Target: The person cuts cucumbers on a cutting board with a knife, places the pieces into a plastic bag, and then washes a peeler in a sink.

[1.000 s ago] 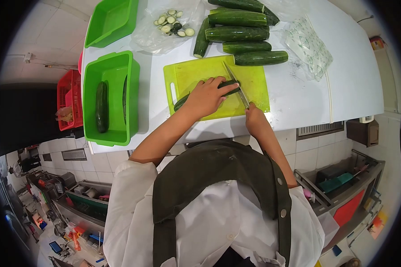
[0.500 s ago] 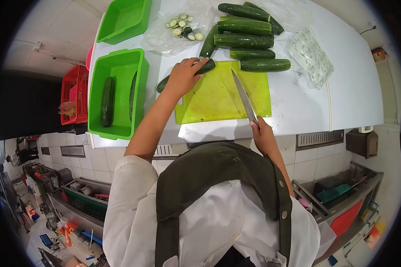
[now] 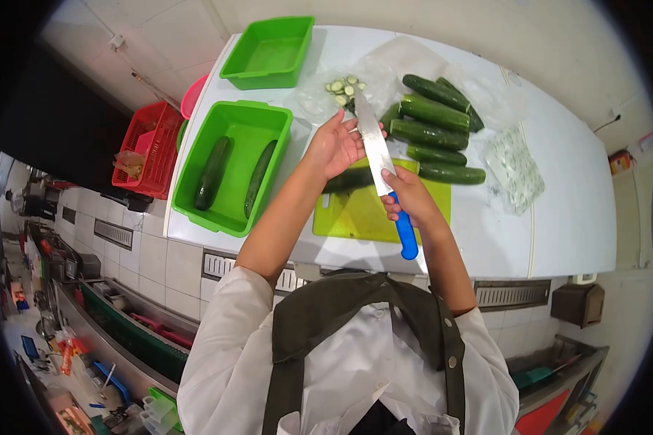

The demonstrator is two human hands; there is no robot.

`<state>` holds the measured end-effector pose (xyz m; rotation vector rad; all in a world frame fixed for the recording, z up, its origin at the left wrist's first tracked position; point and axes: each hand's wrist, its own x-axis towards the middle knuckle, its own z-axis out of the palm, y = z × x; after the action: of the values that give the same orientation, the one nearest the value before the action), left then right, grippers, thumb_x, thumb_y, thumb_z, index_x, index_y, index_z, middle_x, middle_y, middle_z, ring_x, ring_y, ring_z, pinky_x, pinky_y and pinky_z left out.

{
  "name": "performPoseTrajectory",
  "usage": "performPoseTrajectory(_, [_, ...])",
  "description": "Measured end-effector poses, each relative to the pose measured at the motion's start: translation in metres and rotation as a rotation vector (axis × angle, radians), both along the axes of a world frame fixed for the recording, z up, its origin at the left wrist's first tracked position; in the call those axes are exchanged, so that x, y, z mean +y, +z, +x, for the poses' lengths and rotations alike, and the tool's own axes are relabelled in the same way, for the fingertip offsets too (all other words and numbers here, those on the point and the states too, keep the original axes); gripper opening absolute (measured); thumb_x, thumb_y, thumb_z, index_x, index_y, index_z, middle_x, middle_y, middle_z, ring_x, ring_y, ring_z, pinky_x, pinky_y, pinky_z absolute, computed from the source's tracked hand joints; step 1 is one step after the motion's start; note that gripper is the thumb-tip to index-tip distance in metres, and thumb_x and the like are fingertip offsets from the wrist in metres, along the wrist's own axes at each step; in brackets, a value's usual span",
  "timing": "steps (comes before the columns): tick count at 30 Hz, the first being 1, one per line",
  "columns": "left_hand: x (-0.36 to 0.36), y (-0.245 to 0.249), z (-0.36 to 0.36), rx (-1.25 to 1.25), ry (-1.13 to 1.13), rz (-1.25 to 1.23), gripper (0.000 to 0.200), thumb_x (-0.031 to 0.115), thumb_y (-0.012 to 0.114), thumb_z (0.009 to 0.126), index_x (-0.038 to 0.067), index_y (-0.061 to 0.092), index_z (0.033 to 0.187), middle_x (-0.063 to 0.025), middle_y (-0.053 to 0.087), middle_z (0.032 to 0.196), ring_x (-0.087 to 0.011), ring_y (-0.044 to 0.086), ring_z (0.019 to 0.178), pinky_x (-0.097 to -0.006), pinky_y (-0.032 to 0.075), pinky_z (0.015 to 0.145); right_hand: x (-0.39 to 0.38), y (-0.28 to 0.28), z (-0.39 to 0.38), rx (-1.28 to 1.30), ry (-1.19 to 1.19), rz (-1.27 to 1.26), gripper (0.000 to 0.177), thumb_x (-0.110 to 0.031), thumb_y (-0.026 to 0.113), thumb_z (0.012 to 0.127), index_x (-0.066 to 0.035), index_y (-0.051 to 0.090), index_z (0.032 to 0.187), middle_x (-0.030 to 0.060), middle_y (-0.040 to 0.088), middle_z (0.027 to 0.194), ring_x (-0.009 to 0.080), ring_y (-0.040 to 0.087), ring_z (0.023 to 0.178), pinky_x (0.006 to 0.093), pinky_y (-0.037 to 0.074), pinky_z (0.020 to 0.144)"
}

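Red basket (image 3: 159, 168), brown box (image 3: 578, 304).

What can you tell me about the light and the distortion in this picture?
Head view: strong fisheye bending, the white table edges curving and the frame corners black; bright highlights on the knife blade and the dark green vegetables; soft shadow beside the near green tub; background clutter at lower left too small to read.

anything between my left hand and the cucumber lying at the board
Nothing visible stands between the left hand and that cucumber; the knife in the right hand shows by one end of it.
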<state>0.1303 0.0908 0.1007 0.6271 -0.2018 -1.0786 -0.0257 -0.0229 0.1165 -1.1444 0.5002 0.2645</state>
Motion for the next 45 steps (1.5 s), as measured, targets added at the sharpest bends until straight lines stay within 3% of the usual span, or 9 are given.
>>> performPoseTrajectory(3, [-0.022,-0.006,0.037,0.448,0.165,0.022,0.066,0.046,0.025,0.094,-0.008,0.028,0.131,-0.0229,0.036,0.134,-0.0361,0.038,0.122,-0.0459,0.032,0.102,-0.013,-0.009,0.005,0.015,-0.185,-0.028,0.015,-0.027,0.046,0.093,-0.013,0.044,0.1,-0.0003,0.038,0.056,0.0068,0.033,0.04,0.0233,0.032,0.036])
performPoseTrajectory(9, [-0.059,-0.018,0.083,-0.342,0.297,0.559,0.071,0.052,0.049,0.083,0.002,0.035,0.131,-0.0208,0.038,0.133,-0.0321,0.04,0.121,-0.0448,0.034,0.098,-0.042,-0.004,-0.026,-0.013,-0.317,-0.121,0.018,-0.029,0.047,0.093,-0.014,0.044,0.102,0.0008,0.038,0.056,0.0075,0.034,0.04,0.0235,0.033,0.036])
performPoseTrajectory(15, [0.011,-0.054,-0.066,-1.979,-0.214,0.975,0.076,0.032,0.072,0.068,0.01,0.038,0.132,-0.0159,0.047,0.121,-0.0306,0.042,0.116,-0.0485,0.037,0.092,-0.053,-0.022,-0.091,0.072,-0.486,-0.056,0.021,-0.031,0.046,0.093,-0.012,0.045,0.102,0.0014,0.039,0.055,0.0072,0.033,0.039,0.0234,0.033,0.036])
performPoseTrajectory(21, [0.01,-0.041,-0.05,-1.56,-0.187,0.786,0.06,0.005,0.064,0.072,0.01,0.041,0.127,-0.0124,0.053,0.106,-0.031,0.049,0.101,-0.0459,0.037,0.086,-0.043,-0.024,-0.117,0.077,-0.499,-0.087,0.021,-0.03,0.046,0.093,-0.012,0.045,0.102,0.001,0.038,0.055,0.007,0.033,0.039,0.0234,0.033,0.035])
performPoseTrajectory(27, [0.011,-0.032,-0.078,-2.116,0.222,0.581,0.067,0.027,0.069,0.07,0.009,0.041,0.128,-0.0169,0.05,0.115,-0.0352,0.047,0.107,-0.0486,0.035,0.091,-0.046,-0.028,-0.132,0.07,-0.556,-0.145,0.02,-0.03,0.046,0.093,-0.012,0.046,0.101,0.0013,0.039,0.054,0.0073,0.034,0.038,0.0234,0.033,0.035])
performPoseTrajectory(32, [0.011,-0.07,-0.11,-1.908,-0.361,0.654,0.052,0.032,0.072,0.066,0.003,0.056,0.107,-0.0123,0.054,0.11,-0.0303,0.052,0.105,-0.0486,0.038,0.09,-0.039,-0.023,-0.142,0.062,-0.559,-0.142,0.02,-0.032,0.047,0.093,-0.014,0.044,0.1,0.0004,0.038,0.054,0.0068,0.033,0.038,0.0227,0.032,0.035])
performPoseTrajectory(38, [0.032,0.04,-0.096,-1.614,0.403,0.349,0.042,0.006,0.077,0.06,0.003,0.054,0.094,-0.0116,0.057,0.094,-0.0245,0.058,0.086,-0.0329,0.047,0.077,-0.043,-0.026,-0.153,0.067,-0.618,-0.159,0.019,-0.031,0.046,0.093,-0.013,0.046,0.099,0.0001,0.039,0.054,0.0065,0.033,0.038,0.0229,0.032,0.035])
performPoseTrajectory(43, [0.073,-0.017,-0.064,-1.17,0.275,0.557,0.043,0.007,0.077,0.062,0.003,0.055,0.099,-0.0128,0.056,0.1,-0.0247,0.059,0.085,-0.0311,0.048,0.075,-0.042,-0.033,-0.147,0.089,-0.629,-0.157,0.018,-0.028,0.046,0.093,-0.011,0.047,0.099,0.0001,0.039,0.053,0.0067,0.035,0.038,0.0227,0.032,0.035])
performPoseTrajectory(45, [0.07,-0.032,-0.065,-1.441,0.278,0.575,0.045,0.01,0.077,0.062,0.005,0.057,0.102,-0.0133,0.055,0.102,-0.0244,0.059,0.086,-0.032,0.048,0.075,-0.039,-0.038,-0.141,0.114,-0.618,-0.178,0.019,-0.027,0.046,0.093,-0.01,0.047,0.101,0.0001,0.039,0.053,0.007,0.035,0.038,0.0227,0.032,0.035])
